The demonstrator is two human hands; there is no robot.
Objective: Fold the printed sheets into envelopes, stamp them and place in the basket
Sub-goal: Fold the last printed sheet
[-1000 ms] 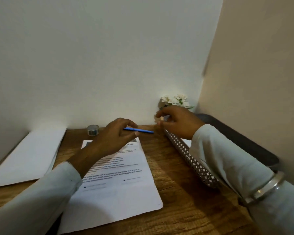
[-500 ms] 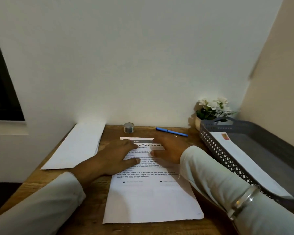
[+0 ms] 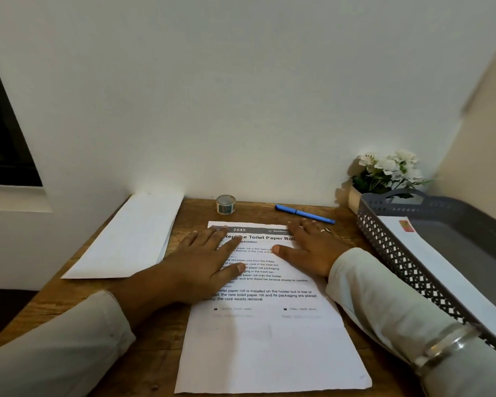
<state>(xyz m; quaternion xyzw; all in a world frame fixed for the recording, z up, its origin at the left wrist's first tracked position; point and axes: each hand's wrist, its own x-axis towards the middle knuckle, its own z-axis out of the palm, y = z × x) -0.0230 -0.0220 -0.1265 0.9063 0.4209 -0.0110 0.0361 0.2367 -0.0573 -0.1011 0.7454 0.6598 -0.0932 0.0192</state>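
On my feed the white printed sheet of paper [image 3: 269, 325] lay lengthwise in the middle of the brown wooden desk [image 3: 161, 348], its black heading at the far end. The left hand [image 3: 204, 262] lay flat on the sheet's upper left part, fingers straight and spread, gripping nothing. The right hand [image 3: 307, 250] pressed flat on the upper right corner in the same way, fingers extended and thumb pointing inward; a silver bangle [image 3: 447, 348] sat over the pale sleeve on that forearm.

Just beyond the right fingertips I saw a slim blue pen [image 3: 304, 214] lying on the desk. A small round greyish roll [image 3: 225, 204] stood by the wall, past the sheet's top edge; I could not tell what it was. A stack of long white paper [image 3: 129, 239] lay at the desk's left edge. On the right stood the grey perforated plastic basket [image 3: 398, 253], with a white envelope with a red stamp [image 3: 441, 270] inside it, and a small pot of white flowers [image 3: 387, 173] behind it.
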